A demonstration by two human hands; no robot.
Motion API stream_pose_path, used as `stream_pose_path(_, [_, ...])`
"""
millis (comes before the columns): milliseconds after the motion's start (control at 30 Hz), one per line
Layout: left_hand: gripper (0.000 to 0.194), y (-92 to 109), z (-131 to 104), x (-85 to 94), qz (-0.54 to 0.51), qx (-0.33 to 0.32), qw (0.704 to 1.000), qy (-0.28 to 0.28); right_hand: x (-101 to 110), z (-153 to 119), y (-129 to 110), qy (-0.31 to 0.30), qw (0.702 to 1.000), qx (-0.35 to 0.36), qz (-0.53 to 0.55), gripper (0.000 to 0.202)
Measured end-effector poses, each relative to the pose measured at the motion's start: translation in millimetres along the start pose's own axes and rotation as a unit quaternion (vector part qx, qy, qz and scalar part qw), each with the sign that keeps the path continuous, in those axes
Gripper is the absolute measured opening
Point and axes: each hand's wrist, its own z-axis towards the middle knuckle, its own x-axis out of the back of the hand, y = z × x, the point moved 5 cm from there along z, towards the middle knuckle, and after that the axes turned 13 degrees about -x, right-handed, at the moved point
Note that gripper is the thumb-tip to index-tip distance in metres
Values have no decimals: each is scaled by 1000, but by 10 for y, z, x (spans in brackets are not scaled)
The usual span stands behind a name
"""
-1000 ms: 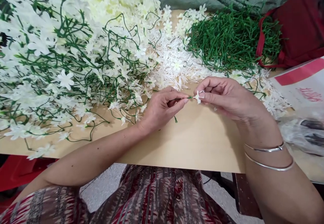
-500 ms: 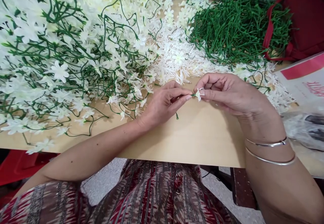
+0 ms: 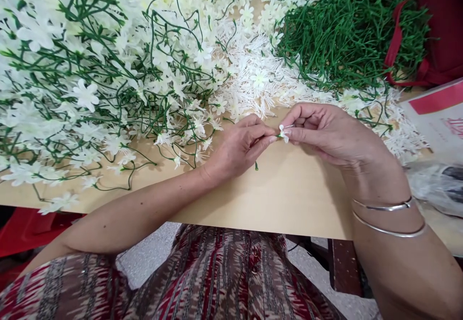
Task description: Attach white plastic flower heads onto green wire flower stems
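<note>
Fingers (image 3: 306, 135) on stemmed flower (image 3: 284, 133), lettering (image 3: 455, 126) unreadable

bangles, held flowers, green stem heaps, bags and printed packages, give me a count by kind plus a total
silver bangles: 2
white flower between left hand and right hand: 1
green stem heap: 1
dark red bag: 1
clear plastic bag: 1
white printed package: 1
total: 7
</note>
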Motion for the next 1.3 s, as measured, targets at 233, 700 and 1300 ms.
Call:
stream_pose_path(233, [20, -3, -27, -22, 37, -21, 999, -6, -50, 3, -17, 12, 999, 21, -21, 38])
stream_pose_path(700, [18, -17, -24, -28, 60, 34, 997, -24, -83, 22, -21, 6, 999, 30, -29, 25])
stream_pose_path(1300, [15, 67, -2, -17, 80, 5, 997, -20, 1, 26, -13, -27, 1000, -2, -14, 39])
